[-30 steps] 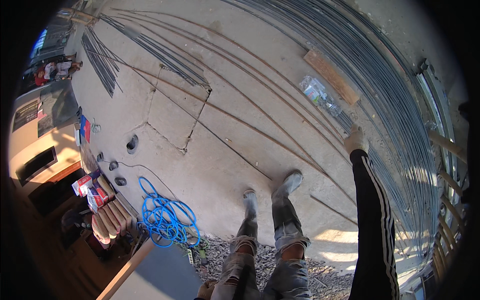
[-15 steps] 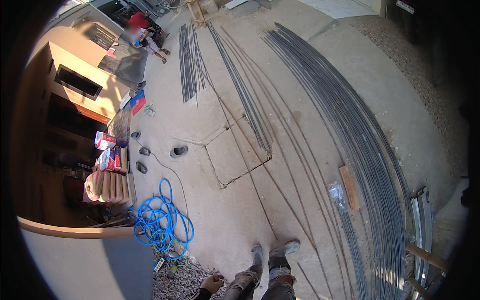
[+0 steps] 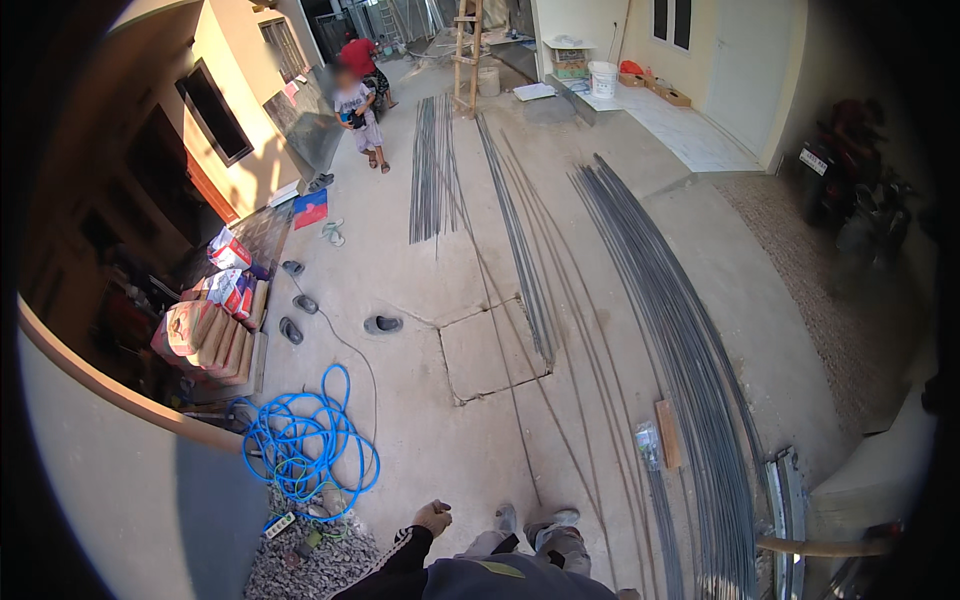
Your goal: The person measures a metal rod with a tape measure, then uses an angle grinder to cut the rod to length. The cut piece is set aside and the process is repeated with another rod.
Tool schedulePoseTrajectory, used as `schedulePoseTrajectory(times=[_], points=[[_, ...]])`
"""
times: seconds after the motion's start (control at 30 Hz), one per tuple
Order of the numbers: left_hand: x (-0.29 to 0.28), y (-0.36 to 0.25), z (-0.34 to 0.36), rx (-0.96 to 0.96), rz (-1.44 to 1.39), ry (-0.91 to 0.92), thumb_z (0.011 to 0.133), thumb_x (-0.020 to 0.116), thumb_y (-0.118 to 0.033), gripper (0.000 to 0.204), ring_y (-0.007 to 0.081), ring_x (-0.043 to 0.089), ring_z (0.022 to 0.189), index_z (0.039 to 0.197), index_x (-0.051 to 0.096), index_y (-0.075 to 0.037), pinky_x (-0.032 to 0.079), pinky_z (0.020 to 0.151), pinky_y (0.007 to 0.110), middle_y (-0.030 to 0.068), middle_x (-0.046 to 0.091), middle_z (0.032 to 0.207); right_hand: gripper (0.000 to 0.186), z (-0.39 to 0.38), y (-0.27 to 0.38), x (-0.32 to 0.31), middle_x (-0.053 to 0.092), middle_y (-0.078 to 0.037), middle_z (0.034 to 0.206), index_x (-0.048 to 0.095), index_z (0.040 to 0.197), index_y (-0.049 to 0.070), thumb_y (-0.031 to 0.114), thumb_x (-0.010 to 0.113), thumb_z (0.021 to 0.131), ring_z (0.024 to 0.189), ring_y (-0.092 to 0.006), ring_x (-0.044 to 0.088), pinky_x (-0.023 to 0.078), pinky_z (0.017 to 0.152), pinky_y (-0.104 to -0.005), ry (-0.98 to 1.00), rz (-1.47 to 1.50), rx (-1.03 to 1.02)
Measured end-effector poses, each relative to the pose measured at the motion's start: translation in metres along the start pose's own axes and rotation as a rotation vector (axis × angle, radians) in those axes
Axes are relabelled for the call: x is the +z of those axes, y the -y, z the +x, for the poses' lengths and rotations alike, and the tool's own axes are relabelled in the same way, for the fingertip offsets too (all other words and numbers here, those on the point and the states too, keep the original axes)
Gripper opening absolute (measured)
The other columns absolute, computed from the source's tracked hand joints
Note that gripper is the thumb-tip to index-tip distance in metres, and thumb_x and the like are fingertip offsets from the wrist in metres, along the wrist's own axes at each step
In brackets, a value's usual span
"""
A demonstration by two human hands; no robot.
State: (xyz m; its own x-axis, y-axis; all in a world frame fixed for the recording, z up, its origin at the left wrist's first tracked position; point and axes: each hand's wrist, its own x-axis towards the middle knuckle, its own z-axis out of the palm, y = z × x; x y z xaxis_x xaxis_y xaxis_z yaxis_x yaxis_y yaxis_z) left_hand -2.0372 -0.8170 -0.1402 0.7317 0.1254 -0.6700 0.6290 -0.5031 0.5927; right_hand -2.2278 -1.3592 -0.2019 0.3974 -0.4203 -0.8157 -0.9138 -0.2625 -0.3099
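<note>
My left hand [image 3: 434, 517] hangs by my side over the concrete, its fingers curled and nothing visible in them. My right hand cannot be made out. Ahead and to the right of my feet lies a long, thick bundle of steel reinforcing bars [image 3: 690, 350], curving in the view. A thinner bundle of bars [image 3: 515, 235] and several single rods run down the middle, and the rods' near ends reach close to my shoes [image 3: 566, 517]. Farther off is a short bundle of bars [image 3: 432, 170]. Beside the thick bundle rest a wooden block [image 3: 668, 434] and a clear plastic bag [image 3: 648, 447].
On the left are a tangled blue hose [image 3: 300, 450], gravel [image 3: 310, 565], a power strip [image 3: 279, 525], stacked sacks [image 3: 205, 338] and loose shoes [image 3: 383, 325]. A child [image 3: 355, 105] and a person in red [image 3: 357, 55] are near a wooden ladder [image 3: 466, 60]. Motorcycles [image 3: 840, 190] stand right.
My view has tilted up, bringing the far doorway, white bucket and motorcycles into sight. The child now stands more upright. My left hand remains low with curled fingers.
</note>
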Motion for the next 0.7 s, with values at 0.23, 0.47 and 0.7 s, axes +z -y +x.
schedulePoseTrajectory(times=[0.23,0.47,0.7], points=[[-0.009,0.057,0.025,-0.185,-0.306,-0.113,0.084,0.061,-0.010,0.004,0.0190,0.063,0.060,0.083,0.058,-0.007,0.050,0.051,0.034,0.0070,0.063,0.072,0.004,-0.044,-0.065,0.023,0.071,-0.007,0.085,0.071,0.077,0.012,0.015,0.073,0.078,0.078,-0.0269,0.069,0.058,0.072,-0.0445,-0.147,-0.703,-0.416],[0.064,-0.037,0.029,-0.092,-0.419,0.129,0.084,0.067,-0.018,0.029,0.0193,0.064,0.073,0.109,0.061,-0.005,0.048,0.062,0.036,0.0047,0.064,0.082,0.027,0.002,-0.132,0.033,0.068,-0.020,0.079,0.063,0.071,0.002,0.024,0.057,0.085,0.074,-0.0324,0.067,0.051,0.071,-0.0474,-0.316,-0.503,-0.680],[0.109,-0.137,0.004,0.101,-0.322,0.080,0.088,0.061,-0.016,0.038,0.0171,0.067,0.080,0.118,0.060,0.008,0.054,0.078,0.030,0.0138,0.071,0.090,0.019,-0.012,-0.043,-0.091,0.064,-0.009,0.100,0.061,0.110,0.011,0.021,0.056,0.095,0.088,-0.0246,0.065,0.050,0.067,-0.0458,-0.064,0.519,-0.010]])
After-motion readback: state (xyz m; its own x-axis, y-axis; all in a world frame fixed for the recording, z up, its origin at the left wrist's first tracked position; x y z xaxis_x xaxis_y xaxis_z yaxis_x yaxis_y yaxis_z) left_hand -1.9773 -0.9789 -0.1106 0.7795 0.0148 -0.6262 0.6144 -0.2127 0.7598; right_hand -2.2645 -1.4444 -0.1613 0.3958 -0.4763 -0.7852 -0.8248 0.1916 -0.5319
